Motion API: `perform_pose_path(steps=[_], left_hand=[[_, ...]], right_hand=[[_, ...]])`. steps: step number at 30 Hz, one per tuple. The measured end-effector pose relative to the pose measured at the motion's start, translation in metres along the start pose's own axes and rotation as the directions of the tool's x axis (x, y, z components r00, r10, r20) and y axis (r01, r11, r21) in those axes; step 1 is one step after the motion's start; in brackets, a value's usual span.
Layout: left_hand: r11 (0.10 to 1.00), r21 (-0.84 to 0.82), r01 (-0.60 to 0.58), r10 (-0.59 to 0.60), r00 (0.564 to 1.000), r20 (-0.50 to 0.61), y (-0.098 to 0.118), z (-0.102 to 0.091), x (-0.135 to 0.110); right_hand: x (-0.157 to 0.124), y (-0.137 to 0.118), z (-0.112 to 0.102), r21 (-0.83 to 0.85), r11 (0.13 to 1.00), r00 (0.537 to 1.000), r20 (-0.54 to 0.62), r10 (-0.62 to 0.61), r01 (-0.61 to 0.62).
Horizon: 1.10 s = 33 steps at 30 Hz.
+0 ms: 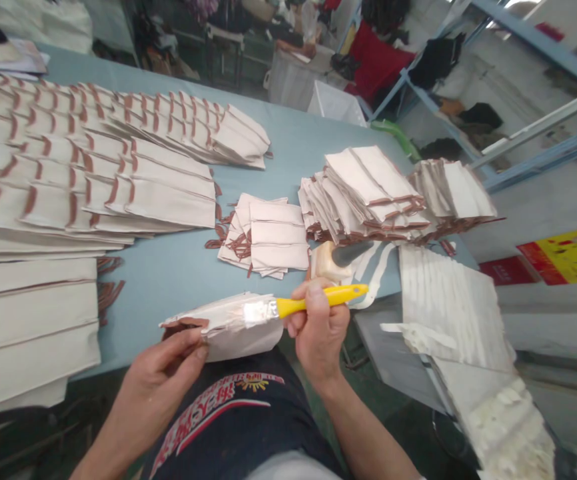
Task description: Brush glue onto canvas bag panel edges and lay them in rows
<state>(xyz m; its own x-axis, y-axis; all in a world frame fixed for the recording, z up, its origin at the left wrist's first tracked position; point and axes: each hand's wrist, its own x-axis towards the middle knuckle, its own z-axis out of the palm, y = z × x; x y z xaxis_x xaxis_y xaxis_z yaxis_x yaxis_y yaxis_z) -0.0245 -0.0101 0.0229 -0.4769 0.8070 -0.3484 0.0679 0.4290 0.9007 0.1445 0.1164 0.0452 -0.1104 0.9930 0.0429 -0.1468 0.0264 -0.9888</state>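
Presently in right hand: the right hand (321, 323) is clenched round a yellow-handled flat paintbrush (291, 307), ferrule and bristles pointing left.
Presently in left hand: the left hand (173, 360) pinches, between thumb and fingers, the brown-edged left end of a cream fabric panel (251, 345).
Panel position: at the front edge of the desk (138, 287), before the wearer's apron; whether it rests on the surface cannot be told.
Bristle end: over the panel's upper face; exact contact blurred.
Apron: dark apron (213, 417), red-and-white lettering, yellow sun motif.
Small pile: cream panels (278, 230) with brown cords at their left side, mid-desk, beyond the brush.
Tall stack: brown-edged cream panels (368, 183), layered askew, just right of the small pile.
Farther stack: similar panels (468, 190), right of the tall stack.
Left rows: overlapping cream panels (168, 190) with brown trim, spread across the desk's left side.
Near left: larger cream panels (23, 307), brown cords at the right edge.
Beyond right hand: pale block with dark handle-like part (331, 262), below the tall stack.
Right edge: whitish crusted sheet (453, 293), hanging down.
Background: white bin (336, 103); red cloth (378, 60).
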Motion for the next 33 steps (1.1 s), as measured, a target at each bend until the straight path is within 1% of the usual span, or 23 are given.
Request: perform_pose_path(steps=[2, 4, 5, 6, 7, 9, 10, 11, 12, 15, 16, 17, 19, 20, 21, 22, 24, 25, 26, 29, 33], left_hand=[[0.992, -0.079, 0.103, -0.104, 0.995, -0.007, 0.001, -0.001, 0.001], [0.978, -0.141, 0.152, -0.152, 0.988, 0.008, 0.001, -0.003, 0.004], [0.972, -0.170, 0.161, -0.160, 0.987, 0.022, 0.001, -0.005, 0.005], [0.967, -0.195, 0.166, -0.160, 0.986, 0.045, 0.001, -0.006, 0.006], [0.960, -0.221, 0.171, -0.158, 0.985, 0.075, 0.001, -0.007, 0.007], [0.943, -0.278, 0.183, -0.151, 0.980, 0.133, 0.001, -0.009, 0.007], [0.931, -0.308, 0.196, -0.156, 0.976, 0.150, 0.002, -0.010, 0.008], [0.916, -0.340, 0.215, -0.171, 0.973, 0.155, 0.002, -0.011, 0.008], [0.896, -0.374, 0.238, -0.193, 0.969, 0.153, 0.003, -0.011, 0.008], [0.845, -0.446, 0.296, -0.244, 0.955, 0.171, 0.007, -0.013, 0.009], [0.839, -0.454, 0.300, -0.243, 0.953, 0.180, 0.008, -0.013, 0.009], [0.838, -0.456, 0.300, -0.237, 0.953, 0.191, 0.010, -0.013, 0.009], [0.838, -0.460, 0.294, -0.218, 0.953, 0.210, 0.013, -0.013, 0.010], [0.836, -0.467, 0.290, -0.210, 0.953, 0.217, 0.014, -0.013, 0.010], [0.831, -0.476, 0.288, -0.205, 0.954, 0.220, 0.014, -0.013, 0.011], [0.823, -0.489, 0.289, -0.204, 0.954, 0.219, 0.015, -0.013, 0.011], [0.806, -0.510, 0.301, -0.206, 0.950, 0.234, 0.015, -0.013, 0.012], [0.797, -0.518, 0.311, -0.207, 0.946, 0.249, 0.015, -0.013, 0.012], [0.792, -0.520, 0.319, -0.205, 0.942, 0.266, 0.014, -0.013, 0.012], [0.797, -0.519, 0.309, -0.192, 0.944, 0.268, 0.015, -0.014, 0.012], [0.810, -0.509, 0.291, -0.190, 0.951, 0.242, 0.020, -0.012, 0.013]], right_hand=[[0.002, 0.002, -0.002, -0.022, 0.999, 0.998, 0.043, -0.039, 0.040], [0.001, 0.004, 0.000, -0.050, 0.992, 0.986, 0.133, -0.105, 0.112], [0.001, 0.007, 0.002, -0.069, 0.983, 0.972, 0.177, -0.153, 0.168], [0.001, 0.009, 0.005, -0.094, 0.967, 0.951, 0.224, -0.212, 0.238], [0.002, 0.012, 0.007, -0.116, 0.940, 0.920, 0.274, -0.279, 0.320], [0.008, 0.017, 0.010, -0.136, 0.869, 0.841, 0.360, -0.404, 0.476], [0.011, 0.020, 0.011, -0.133, 0.834, 0.803, 0.386, -0.453, 0.535], [0.013, 0.021, 0.010, -0.123, 0.808, 0.775, 0.395, -0.493, 0.577], [0.015, 0.022, 0.008, -0.111, 0.791, 0.761, 0.382, -0.525, 0.601], [0.016, 0.018, 0.004, -0.068, 0.776, 0.756, 0.293, -0.586, 0.628], [0.016, 0.015, 0.003, -0.052, 0.769, 0.745, 0.296, -0.598, 0.637], [0.016, 0.012, 0.004, -0.040, 0.756, 0.724, 0.326, -0.608, 0.654], [0.017, 0.007, 0.008, -0.031, 0.703, 0.647, 0.421, -0.636, 0.711], [0.018, 0.006, 0.009, -0.040, 0.673, 0.615, 0.447, -0.649, 0.739], [0.019, 0.004, 0.011, -0.054, 0.651, 0.601, 0.448, -0.662, 0.757], [0.020, 0.004, 0.011, -0.065, 0.645, 0.605, 0.430, -0.670, 0.761], [0.021, 0.005, 0.010, -0.065, 0.685, 0.653, 0.383, -0.654, 0.725], [0.021, 0.005, 0.009, -0.059, 0.713, 0.675, 0.381, -0.631, 0.699], [0.021, 0.006, 0.009, -0.050, 0.731, 0.686, 0.396, -0.611, 0.680], [0.021, 0.008, 0.008, -0.060, 0.745, 0.694, 0.422, -0.584, 0.664], [0.021, 0.009, 0.011, -0.041, 0.743, 0.708, 0.343, -0.618, 0.668]])
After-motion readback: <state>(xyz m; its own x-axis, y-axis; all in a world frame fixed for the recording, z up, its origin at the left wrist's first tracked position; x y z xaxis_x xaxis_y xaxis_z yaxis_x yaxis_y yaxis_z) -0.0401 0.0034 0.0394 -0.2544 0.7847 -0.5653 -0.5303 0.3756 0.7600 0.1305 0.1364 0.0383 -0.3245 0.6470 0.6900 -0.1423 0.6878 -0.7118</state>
